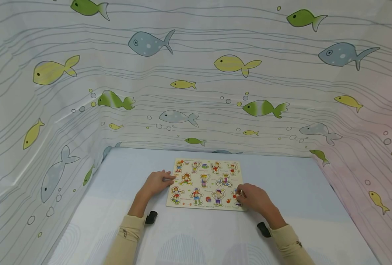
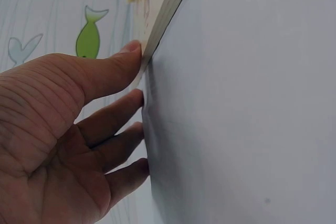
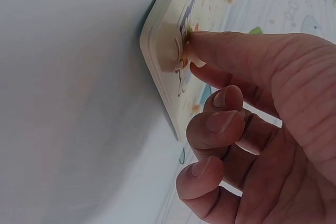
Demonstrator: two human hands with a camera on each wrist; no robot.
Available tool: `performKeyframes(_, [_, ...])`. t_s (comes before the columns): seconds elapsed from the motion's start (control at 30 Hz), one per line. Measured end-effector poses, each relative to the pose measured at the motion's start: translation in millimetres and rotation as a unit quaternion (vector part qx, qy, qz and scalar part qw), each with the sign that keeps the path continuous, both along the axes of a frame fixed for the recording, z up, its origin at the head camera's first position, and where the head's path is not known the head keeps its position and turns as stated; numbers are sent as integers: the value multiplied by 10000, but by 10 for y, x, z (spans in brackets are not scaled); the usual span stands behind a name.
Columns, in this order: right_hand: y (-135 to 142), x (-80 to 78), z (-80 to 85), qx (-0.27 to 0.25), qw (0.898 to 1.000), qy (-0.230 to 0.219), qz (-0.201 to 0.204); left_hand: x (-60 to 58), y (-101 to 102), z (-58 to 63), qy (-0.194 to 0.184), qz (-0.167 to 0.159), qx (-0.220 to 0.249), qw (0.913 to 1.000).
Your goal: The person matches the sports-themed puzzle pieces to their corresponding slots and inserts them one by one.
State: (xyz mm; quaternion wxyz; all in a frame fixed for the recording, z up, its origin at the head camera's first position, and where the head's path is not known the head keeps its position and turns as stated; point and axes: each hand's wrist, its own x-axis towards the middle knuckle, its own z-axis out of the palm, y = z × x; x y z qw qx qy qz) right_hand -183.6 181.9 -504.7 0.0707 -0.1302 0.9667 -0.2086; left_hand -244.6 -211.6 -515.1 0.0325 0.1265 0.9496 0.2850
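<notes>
A wooden peg puzzle board (image 1: 171, 204) with several sports-figure pieces lies flat on the table. My left hand (image 1: 157, 183) is at its left edge. In the left wrist view, the thumb (image 2: 123, 69) touches the board's edge, while the other visible fingers extend against the tabletop. At the board's near right corner, my right hand (image 1: 255, 198) pinches the small knob of a puzzle piece (image 3: 184, 56) between thumb and index finger. Its other fingers are curled in the right wrist view. The piece sits at the board's surface, partly hidden by the fingertips.
Pale cloth covers the table (image 1: 282, 184). Behind and on both sides stand fabric walls (image 1: 206, 106) printed with fish and wavy lines. A black device (image 1: 151, 217) is at the left wrist, another black device (image 1: 263, 229) at the right.
</notes>
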Motion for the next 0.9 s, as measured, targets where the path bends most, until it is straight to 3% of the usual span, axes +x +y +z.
performKeyframes(0.33, [30, 20, 44, -152, 9996, -47, -229, -2, -26, -3, -69, -52, -100, 9999])
performKeyframes(0.63, [219, 5, 170, 115, 9965, 812, -181, 4, 39, 22, -314, -131, -203, 9992])
performKeyframes(0.9, [467, -7, 190, 64, 9896, 1380, -399, 194, 42, 131, -7, -567, -559, 9968])
